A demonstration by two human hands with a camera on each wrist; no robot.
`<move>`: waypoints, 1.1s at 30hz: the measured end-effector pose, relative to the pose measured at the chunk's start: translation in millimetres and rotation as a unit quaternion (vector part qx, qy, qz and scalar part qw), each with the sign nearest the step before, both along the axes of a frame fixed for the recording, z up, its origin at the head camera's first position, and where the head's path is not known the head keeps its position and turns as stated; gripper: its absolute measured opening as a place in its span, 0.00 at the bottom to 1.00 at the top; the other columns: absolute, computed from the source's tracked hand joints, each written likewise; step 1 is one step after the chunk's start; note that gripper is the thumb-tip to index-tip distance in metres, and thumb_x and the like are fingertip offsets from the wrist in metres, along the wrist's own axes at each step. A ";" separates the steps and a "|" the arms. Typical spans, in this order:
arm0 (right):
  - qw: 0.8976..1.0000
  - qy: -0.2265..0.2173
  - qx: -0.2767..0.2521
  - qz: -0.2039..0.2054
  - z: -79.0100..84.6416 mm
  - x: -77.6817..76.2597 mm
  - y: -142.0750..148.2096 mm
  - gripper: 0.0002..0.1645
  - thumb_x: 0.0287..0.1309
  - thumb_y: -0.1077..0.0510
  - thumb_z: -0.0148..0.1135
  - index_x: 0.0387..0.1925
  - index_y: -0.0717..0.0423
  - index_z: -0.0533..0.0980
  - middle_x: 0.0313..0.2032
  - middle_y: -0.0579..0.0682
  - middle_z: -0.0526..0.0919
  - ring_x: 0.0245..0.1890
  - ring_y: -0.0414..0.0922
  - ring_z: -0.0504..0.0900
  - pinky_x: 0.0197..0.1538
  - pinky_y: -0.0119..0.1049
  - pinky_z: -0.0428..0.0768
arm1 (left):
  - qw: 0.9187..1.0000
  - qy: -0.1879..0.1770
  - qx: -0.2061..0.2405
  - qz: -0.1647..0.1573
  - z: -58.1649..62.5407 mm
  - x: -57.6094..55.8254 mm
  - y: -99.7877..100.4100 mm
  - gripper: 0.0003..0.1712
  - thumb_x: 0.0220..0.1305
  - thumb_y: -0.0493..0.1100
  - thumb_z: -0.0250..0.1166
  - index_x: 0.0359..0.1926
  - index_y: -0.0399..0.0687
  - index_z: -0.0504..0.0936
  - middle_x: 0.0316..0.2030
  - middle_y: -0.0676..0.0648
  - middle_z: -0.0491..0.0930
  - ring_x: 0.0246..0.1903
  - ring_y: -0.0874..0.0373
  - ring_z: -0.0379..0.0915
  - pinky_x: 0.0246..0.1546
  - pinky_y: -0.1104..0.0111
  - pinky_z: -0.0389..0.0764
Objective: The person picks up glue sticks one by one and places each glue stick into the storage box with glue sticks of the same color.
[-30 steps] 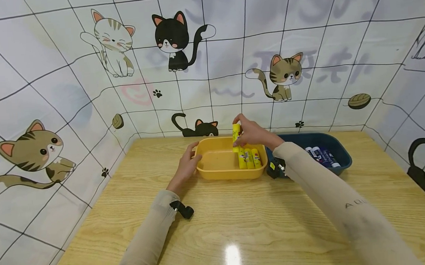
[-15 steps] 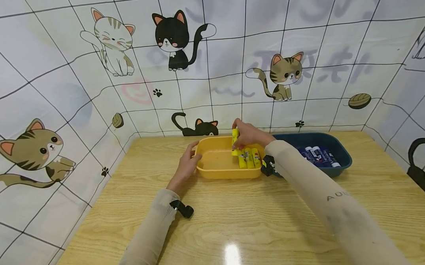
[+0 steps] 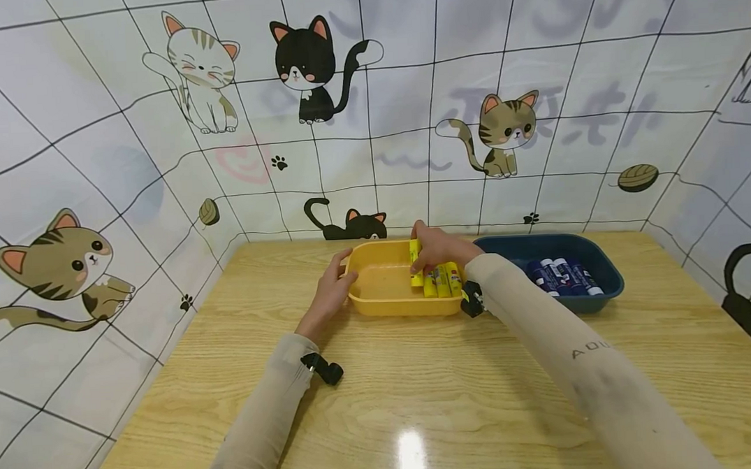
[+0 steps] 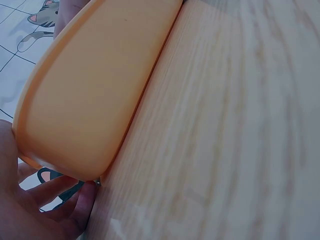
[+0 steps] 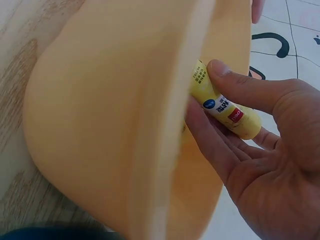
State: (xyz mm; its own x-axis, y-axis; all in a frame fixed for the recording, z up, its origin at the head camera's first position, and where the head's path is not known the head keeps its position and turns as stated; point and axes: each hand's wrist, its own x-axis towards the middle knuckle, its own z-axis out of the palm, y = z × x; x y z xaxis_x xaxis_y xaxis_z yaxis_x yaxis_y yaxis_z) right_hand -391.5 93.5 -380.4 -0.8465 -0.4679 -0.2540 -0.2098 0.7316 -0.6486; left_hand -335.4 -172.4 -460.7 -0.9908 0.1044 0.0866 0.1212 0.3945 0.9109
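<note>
My right hand (image 3: pixel 440 247) pinches a yellow glue stick (image 3: pixel 416 264) between thumb and fingers, inside the right half of a yellow plastic bin (image 3: pixel 379 308). The stick stands nearly upright, just left of three other yellow glue sticks (image 3: pixel 442 282) lying side by side. In the right wrist view, the held glue stick (image 5: pixel 220 102) shows a red and blue printed label, its lower end hidden behind the bin's rim. My left hand (image 3: pixel 330 291) grips the bin's left end. Seen from the left wrist, that hand's fingers (image 4: pixel 82 207) lie around the outside of the end wall.
A dark blue bin (image 3: pixel 593 253) stands right beside the yellow one, partly behind my right forearm. Several navy glue sticks (image 3: pixel 562 275) with white ends lie in it. Both bins sit at the back of the wooden table (image 3: pixel 370 389), close to a cat-print backdrop (image 3: pixel 401 107).
My right hand has lowered the yellow glue stick further into the yellow bin, beside the row of three. The left hand has stayed at the bin's left end.
</note>
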 end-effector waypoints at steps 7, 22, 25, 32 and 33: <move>0.996 0.066 0.068 0.008 2.3 2.7 -2.6 0.36 0.61 0.56 0.74 0.61 0.57 0.62 0.50 0.59 0.78 0.45 0.51 0.82 0.50 0.42 0.83 | 1.000 0.000 -0.002 0.004 -0.8 -1.9 1.1 0.32 0.79 0.43 0.52 0.80 0.58 0.59 0.67 0.33 0.73 0.63 0.39 0.77 0.58 0.48 0.83; 0.986 0.072 0.148 0.015 -0.8 1.4 -4.4 0.40 0.61 0.47 0.74 0.70 0.57 0.71 0.63 0.59 0.78 0.52 0.52 0.79 0.63 0.50 0.79 | 1.000 -0.001 -0.005 0.004 -2.2 -1.7 -1.1 0.33 0.79 0.43 0.53 0.80 0.57 0.58 0.69 0.33 0.72 0.65 0.39 0.75 0.60 0.48 0.82; 0.987 0.052 0.153 0.008 -1.9 2.1 -3.0 0.42 0.61 0.45 0.74 0.71 0.56 0.71 0.66 0.59 0.76 0.55 0.53 0.78 0.66 0.53 0.76 | 1.000 -0.001 -0.002 0.004 -2.3 -1.7 -1.1 0.33 0.79 0.43 0.52 0.80 0.57 0.58 0.69 0.33 0.72 0.65 0.39 0.76 0.60 0.48 0.82; 0.988 0.014 0.150 0.032 -4.6 -1.0 -2.6 0.40 0.62 0.46 0.73 0.70 0.59 0.72 0.58 0.57 0.80 0.45 0.48 0.81 0.54 0.43 0.81 | 1.000 -0.003 0.005 0.002 -2.5 -2.6 -0.4 0.32 0.79 0.44 0.52 0.79 0.59 0.59 0.69 0.35 0.72 0.64 0.41 0.76 0.62 0.48 0.80; 0.988 0.007 0.150 0.037 -4.9 -1.5 -2.8 0.40 0.62 0.47 0.73 0.70 0.60 0.72 0.54 0.57 0.81 0.41 0.47 0.80 0.49 0.40 0.81 | 1.000 -0.004 0.006 0.002 -2.5 -2.5 -0.4 0.32 0.79 0.44 0.52 0.79 0.59 0.59 0.69 0.35 0.72 0.65 0.42 0.76 0.62 0.48 0.80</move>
State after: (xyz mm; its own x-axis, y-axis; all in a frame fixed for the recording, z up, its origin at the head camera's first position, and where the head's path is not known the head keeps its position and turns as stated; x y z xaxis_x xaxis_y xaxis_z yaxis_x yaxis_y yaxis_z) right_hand -393.0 90.7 -385.3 -0.8167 -0.4348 -0.3795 -0.2777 0.8725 -0.4019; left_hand -338.0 -172.8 -463.2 -0.9917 0.1004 0.0808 0.1136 0.3847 0.9160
